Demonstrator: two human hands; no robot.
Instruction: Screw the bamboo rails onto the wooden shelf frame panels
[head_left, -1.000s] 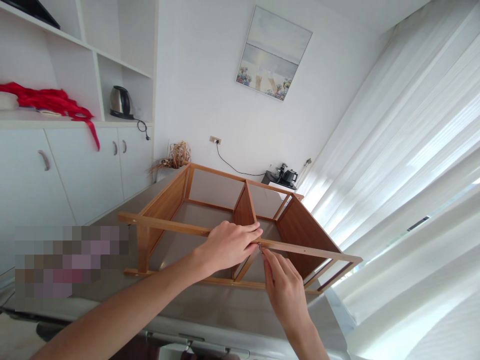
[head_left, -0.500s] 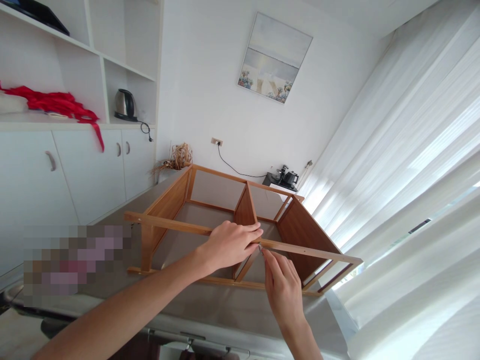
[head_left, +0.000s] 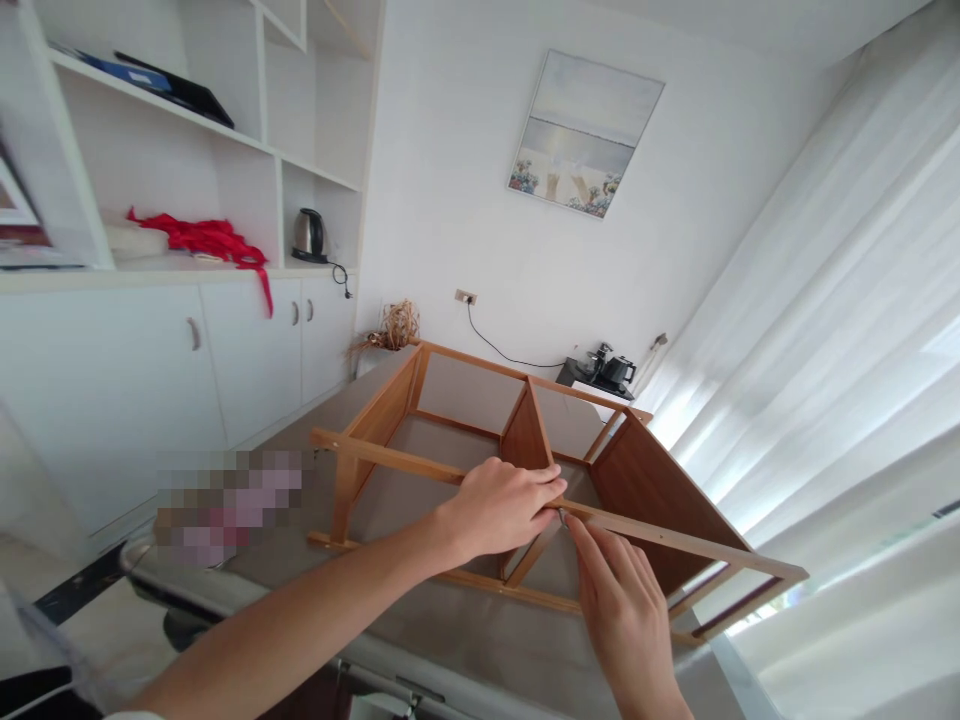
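Note:
A wooden shelf rack (head_left: 660, 535) lies on its side, with its middle shelf board (head_left: 527, 425) standing between the front and back rails. My left hand (head_left: 504, 505) is closed over the front rail where that board meets it, fingers pointing right. Just right of it, my right hand (head_left: 619, 590) pinches a small silvery metal tool that looks like a hex key (head_left: 562, 517). Its end touches the rail close to my left fingertips. The fingers hide most of the tool and the joint itself.
The rack rests on a grey surface (head_left: 442, 645). A pixelated pinkish patch (head_left: 240, 505) lies at its left. White cabinets (head_left: 255, 350) hold a kettle (head_left: 308, 235) and red cloth (head_left: 206, 237). A dark tea stand (head_left: 600, 375) is behind; white curtains (head_left: 810, 350) hang at right.
The view has turned left, so the rack and both hands appear further right and slightly lower. Both hands keep their hold at the same joint; any turn of the tool is too small to tell.

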